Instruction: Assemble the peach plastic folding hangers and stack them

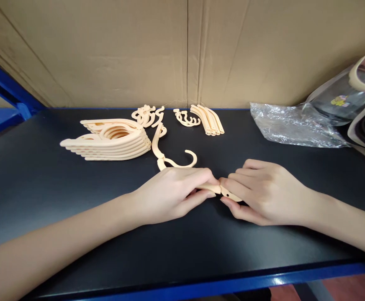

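Observation:
A cream plastic folding clothes hanger [156, 144] lies near the middle of the table, its curved hook pointing up and to the right. My left hand [173, 194] covers part of it, thumb and fingers closed around one arm whose tip shows at the fingertips. My right hand [267, 194] pinches a cream hanger end piece [231, 195] with a small dark hole, right against that tip. Whether the two pieces are joined or only touching, I cannot tell. The palms and fingers hide the rest of both parts.
Folded hangers [116, 144] are stacked at the left. Loose hooks [145, 115], more small hooks [187, 119] and curved arm pieces [209, 120] lie at the back by the cardboard wall [122, 50]. A crinkled plastic bag [298, 127] and a clear bag [330, 98] sit at the right.

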`<state>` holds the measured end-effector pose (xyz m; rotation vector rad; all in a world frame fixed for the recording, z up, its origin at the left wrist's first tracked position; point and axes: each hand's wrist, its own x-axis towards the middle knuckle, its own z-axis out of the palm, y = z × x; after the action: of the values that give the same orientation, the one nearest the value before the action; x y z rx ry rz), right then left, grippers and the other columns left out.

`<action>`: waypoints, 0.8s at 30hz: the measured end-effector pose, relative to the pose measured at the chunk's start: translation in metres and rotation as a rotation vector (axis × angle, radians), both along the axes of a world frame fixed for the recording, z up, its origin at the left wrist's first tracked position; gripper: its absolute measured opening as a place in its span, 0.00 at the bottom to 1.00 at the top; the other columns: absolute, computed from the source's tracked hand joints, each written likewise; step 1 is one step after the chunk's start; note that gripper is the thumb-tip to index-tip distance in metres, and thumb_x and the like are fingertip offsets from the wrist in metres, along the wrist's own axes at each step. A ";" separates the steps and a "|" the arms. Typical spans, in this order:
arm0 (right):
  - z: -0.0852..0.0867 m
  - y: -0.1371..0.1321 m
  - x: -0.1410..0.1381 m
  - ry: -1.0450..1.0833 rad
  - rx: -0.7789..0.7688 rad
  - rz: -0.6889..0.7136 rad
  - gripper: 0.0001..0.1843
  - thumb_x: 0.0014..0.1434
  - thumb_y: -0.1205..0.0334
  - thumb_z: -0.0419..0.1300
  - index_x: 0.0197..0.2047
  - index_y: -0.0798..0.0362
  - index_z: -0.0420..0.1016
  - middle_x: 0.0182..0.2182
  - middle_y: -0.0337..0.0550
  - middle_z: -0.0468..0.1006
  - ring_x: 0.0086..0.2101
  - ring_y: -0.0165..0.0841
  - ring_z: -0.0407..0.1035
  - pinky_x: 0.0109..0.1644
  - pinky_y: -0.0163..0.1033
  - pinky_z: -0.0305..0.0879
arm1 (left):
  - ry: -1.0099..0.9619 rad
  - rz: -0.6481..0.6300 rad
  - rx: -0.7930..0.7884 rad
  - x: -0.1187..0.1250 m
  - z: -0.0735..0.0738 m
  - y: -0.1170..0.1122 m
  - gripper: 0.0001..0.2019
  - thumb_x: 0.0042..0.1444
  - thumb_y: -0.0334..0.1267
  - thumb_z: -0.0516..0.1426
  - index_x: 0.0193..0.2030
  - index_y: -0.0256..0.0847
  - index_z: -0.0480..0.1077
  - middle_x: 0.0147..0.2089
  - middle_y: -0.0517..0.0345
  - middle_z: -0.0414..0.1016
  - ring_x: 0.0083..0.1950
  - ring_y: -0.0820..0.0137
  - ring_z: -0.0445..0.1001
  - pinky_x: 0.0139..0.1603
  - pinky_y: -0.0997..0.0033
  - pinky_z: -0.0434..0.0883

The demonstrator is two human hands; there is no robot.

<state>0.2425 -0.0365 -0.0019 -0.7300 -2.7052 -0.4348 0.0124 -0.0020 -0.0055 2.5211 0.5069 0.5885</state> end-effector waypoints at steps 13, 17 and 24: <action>0.009 0.005 0.007 0.059 -0.219 0.092 0.07 0.56 0.70 0.55 0.33 0.57 0.75 0.40 0.50 0.75 0.40 0.37 0.65 0.49 0.46 0.62 | 0.004 0.490 0.226 -0.002 -0.008 0.009 0.19 0.59 0.42 0.60 0.56 0.40 0.68 0.61 0.50 0.68 0.64 0.60 0.62 0.66 0.54 0.59; 0.008 0.002 0.006 0.055 -0.265 0.123 0.07 0.58 0.70 0.55 0.37 0.58 0.75 0.44 0.51 0.75 0.42 0.39 0.65 0.51 0.46 0.63 | 0.014 0.497 0.142 -0.002 -0.009 0.009 0.21 0.58 0.43 0.61 0.57 0.41 0.67 0.63 0.50 0.66 0.66 0.59 0.60 0.68 0.52 0.58; 0.011 -0.001 0.004 0.022 -0.334 0.122 0.11 0.61 0.73 0.52 0.39 0.57 0.75 0.46 0.52 0.75 0.43 0.38 0.67 0.45 0.42 0.66 | -0.010 0.554 0.117 -0.002 -0.010 0.010 0.19 0.60 0.37 0.58 0.57 0.41 0.63 0.62 0.48 0.65 0.66 0.57 0.59 0.63 0.49 0.66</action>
<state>0.2464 -0.0371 0.0089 -0.6407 -2.8136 0.0571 0.0105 0.0075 -0.0150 2.4761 1.2154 0.8466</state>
